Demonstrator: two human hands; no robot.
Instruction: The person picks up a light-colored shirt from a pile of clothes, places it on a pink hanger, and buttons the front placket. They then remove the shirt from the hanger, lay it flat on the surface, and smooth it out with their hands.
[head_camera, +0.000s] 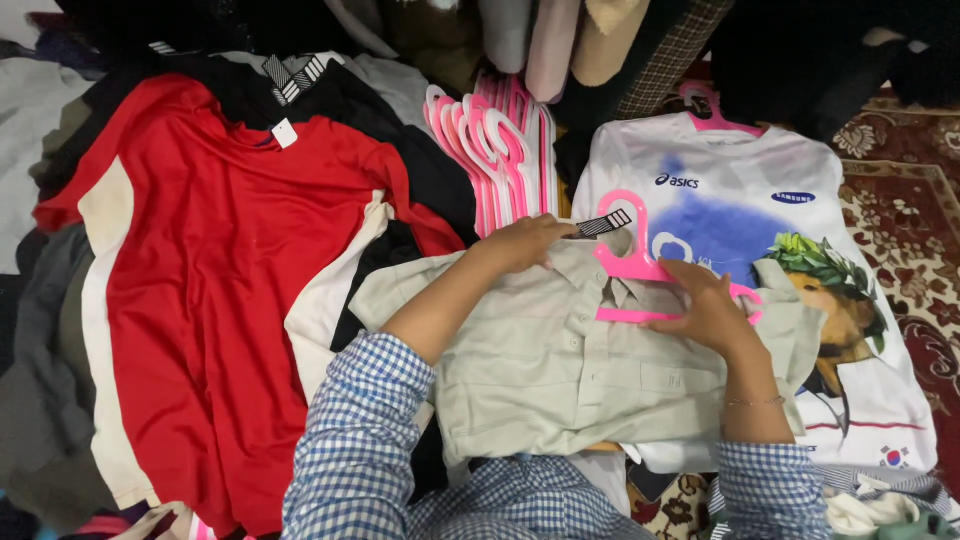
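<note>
A beige button shirt (560, 370) lies in front of me, on top of other clothes. A pink plastic hanger (632, 262) rests at its collar. My left hand (525, 243) presses on the shirt's collar and shoulder beside the hanger's hook. My right hand (712, 310) grips the hanger's right arm and lower bar. Under the beige shirt's right side lies a white printed T-shirt (740, 190) on its own pink hanger (712, 110). Both my sleeves are blue-and-white checked.
A red T-shirt (220, 290) with cream side panels is spread out at the left over dark garments. A stack of pink hangers (495, 150) lies at the top middle. A patterned red carpet (905, 230) shows at the right. More clothes are piled along the top.
</note>
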